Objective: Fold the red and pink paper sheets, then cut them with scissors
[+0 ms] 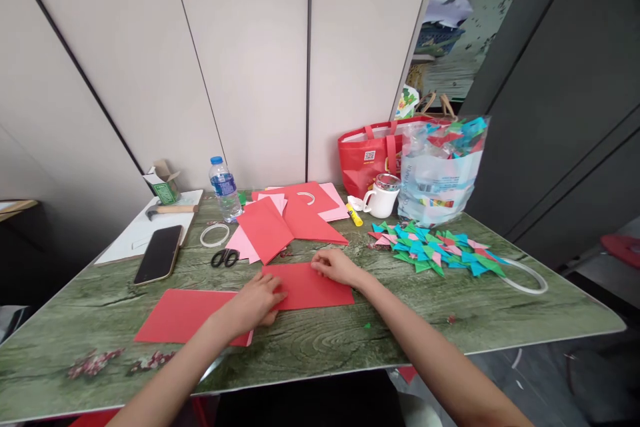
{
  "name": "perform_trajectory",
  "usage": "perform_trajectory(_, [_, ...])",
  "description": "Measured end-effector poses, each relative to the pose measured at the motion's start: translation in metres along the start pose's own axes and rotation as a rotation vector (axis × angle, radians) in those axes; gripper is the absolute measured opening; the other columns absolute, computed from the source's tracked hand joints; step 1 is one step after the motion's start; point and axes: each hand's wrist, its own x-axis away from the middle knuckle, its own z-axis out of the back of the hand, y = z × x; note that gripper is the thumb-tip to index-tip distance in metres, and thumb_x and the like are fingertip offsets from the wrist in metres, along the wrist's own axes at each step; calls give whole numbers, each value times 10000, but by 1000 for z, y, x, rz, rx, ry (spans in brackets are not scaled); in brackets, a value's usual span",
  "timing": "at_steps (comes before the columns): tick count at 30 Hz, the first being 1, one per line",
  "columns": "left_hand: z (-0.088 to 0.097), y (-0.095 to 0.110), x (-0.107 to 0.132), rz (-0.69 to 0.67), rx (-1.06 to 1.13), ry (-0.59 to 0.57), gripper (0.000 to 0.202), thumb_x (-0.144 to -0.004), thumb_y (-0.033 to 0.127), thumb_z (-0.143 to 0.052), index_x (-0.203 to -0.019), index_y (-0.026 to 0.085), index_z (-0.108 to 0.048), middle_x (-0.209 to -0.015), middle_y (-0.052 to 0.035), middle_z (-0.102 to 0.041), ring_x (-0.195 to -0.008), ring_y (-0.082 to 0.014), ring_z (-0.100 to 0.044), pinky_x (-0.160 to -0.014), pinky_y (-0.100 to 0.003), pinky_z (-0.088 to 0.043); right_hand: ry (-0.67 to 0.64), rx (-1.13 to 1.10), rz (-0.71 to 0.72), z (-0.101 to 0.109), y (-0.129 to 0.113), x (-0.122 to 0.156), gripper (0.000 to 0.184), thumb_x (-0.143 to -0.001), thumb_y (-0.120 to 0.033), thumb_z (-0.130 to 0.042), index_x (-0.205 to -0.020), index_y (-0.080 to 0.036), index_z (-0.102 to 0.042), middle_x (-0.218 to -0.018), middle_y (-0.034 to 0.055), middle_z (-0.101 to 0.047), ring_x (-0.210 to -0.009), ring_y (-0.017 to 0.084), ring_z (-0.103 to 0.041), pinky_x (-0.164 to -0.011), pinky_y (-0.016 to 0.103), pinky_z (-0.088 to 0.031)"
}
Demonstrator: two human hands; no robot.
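A rectangular sheet of red paper point(313, 288) lies on the table in front of me. My left hand point(256, 297) is closed at its left end, fingers bent over the edge. At the far edge of the same paper, my right hand point(336, 267) has its fingertips pinched together on it. Partly under my left forearm is a stack of red paper point(185, 313), with a paler edge showing. Just beyond my hands lie more red sheets point(265, 228) and pink sheets point(243, 245). Black-handled scissors point(225, 257) rest left of these.
Folded coloured paper pieces point(435, 247) spread at the right beside a white ring point(525, 277). Behind stand a white mug point(383, 197), a filled plastic bag point(440, 180) and a red bag point(357, 163). Leftward are a water bottle point(225, 190), tape roll point(215, 235), phone point(159, 253) and hammer point(173, 209).
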Motion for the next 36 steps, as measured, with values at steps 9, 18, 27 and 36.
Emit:
perform_trajectory(9, [30,-10,-1,-328,-316,659,305,-815,30,-430,-1092,99,-536,-1029,-142,-671,-1047,-230,-578,-847,-363,-475,318,194,-216,1,32,-17,446,-805,-207,-483,-1243,-128,-443,-1318,164,-435,-1271,289,-299,-998,463,-265])
perform_trajectory(18, [42,-70,-10,377,-545,1313,432,-739,71,-554,-1157,178,-584,-868,-95,-725,-785,-198,-674,-720,-268,-475,369,210,-288,-7,53,-19,375,-826,-220,-482,-1186,-118,-491,-1134,167,-557,-1132,284,-439,-952,442,-316])
perform_trajectory(27, [-27,-77,-41,548,175,652,290,-795,260,-504,-1040,189,-642,-1087,-153,-650,-954,-364,-610,-787,-503,-462,469,43,-253,-2,53,-18,297,-821,-206,-498,-1112,-164,-544,-1057,133,-571,-1014,264,-507,-873,411,-397])
perform_trajectory(36, [-34,-73,-41,455,399,746,343,-825,312,-481,-1132,209,-592,-1142,-115,-621,-1093,-281,-539,-981,-431,-359,714,-342,-346,7,66,-18,318,-829,-399,-465,-955,-138,-594,-987,149,-613,-953,284,-554,-876,453,-405])
